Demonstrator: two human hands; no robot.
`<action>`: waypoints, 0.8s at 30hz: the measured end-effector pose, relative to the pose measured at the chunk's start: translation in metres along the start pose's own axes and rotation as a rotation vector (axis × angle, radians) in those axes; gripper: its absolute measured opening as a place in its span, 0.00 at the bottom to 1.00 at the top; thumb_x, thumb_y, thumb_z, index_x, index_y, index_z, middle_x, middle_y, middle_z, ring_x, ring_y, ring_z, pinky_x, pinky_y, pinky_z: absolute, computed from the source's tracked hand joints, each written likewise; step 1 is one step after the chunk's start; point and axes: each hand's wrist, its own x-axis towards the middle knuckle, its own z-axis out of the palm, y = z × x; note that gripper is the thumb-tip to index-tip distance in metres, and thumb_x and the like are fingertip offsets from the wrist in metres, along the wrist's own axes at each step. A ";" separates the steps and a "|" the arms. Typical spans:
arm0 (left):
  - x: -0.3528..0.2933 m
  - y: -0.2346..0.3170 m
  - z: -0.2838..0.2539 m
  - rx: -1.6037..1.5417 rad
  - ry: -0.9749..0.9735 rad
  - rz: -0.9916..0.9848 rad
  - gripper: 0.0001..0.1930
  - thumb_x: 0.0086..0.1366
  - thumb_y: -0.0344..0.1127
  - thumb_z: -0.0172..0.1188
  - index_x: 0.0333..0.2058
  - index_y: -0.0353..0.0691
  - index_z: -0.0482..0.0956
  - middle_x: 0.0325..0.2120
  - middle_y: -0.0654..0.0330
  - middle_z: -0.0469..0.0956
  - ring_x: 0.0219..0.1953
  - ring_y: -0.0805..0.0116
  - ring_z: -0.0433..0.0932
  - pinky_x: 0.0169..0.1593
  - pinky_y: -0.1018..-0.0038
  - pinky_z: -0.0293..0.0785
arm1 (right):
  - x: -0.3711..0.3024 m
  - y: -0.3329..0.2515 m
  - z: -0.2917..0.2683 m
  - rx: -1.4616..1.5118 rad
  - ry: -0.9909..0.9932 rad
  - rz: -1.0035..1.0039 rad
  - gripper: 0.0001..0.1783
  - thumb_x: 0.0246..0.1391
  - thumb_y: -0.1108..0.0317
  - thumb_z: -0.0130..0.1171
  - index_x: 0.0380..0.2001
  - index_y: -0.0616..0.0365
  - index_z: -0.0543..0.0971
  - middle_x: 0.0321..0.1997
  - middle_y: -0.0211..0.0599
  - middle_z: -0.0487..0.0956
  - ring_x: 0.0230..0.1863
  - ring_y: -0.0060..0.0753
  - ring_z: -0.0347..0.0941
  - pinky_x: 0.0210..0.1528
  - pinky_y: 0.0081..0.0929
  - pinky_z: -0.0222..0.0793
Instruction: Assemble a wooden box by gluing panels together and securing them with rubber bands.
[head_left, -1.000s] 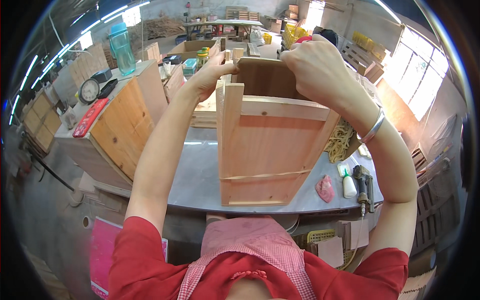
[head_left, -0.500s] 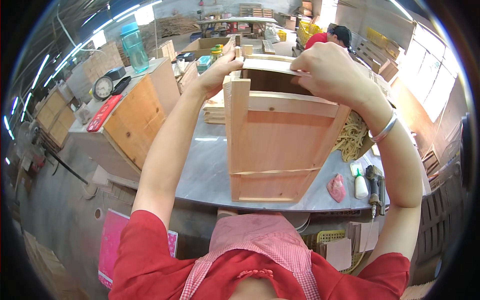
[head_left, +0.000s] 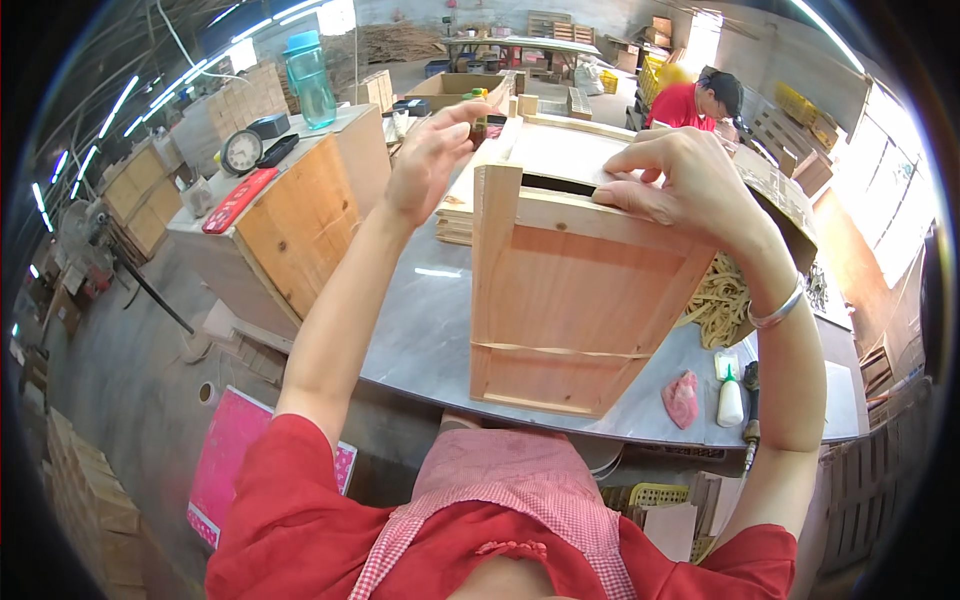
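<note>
A tall pale wooden box stands on the grey table in front of me, with a thin band stretched across its lower front. Inside the frame at its top lies a thin light panel; a dark gap shows between this panel and the front rail. My right hand is closed at the panel's near right edge, thumb and bent fingers pinching there; its fingertips are partly hidden. Off the box's left upper corner, my left hand is raised, fingers apart and holding nothing.
Right of the box are a heap of yellowish rubber bands, a pink cloth, a white glue bottle and an air tool. A wooden cabinet stands left. A person in red works behind.
The panel has come down from a raised tilt to lie in the top frame. My left hand has let go of the box's corner and opened. My view has shifted slightly.
</note>
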 end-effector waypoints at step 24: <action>-0.044 0.068 0.064 1.012 -0.197 0.351 0.17 0.56 0.30 0.69 0.44 0.34 0.77 0.41 0.58 0.80 0.46 0.68 0.77 0.53 0.72 0.70 | -0.011 0.004 0.003 -0.050 0.013 -0.096 0.20 0.56 0.49 0.60 0.27 0.56 0.86 0.30 0.43 0.81 0.38 0.49 0.76 0.41 0.43 0.71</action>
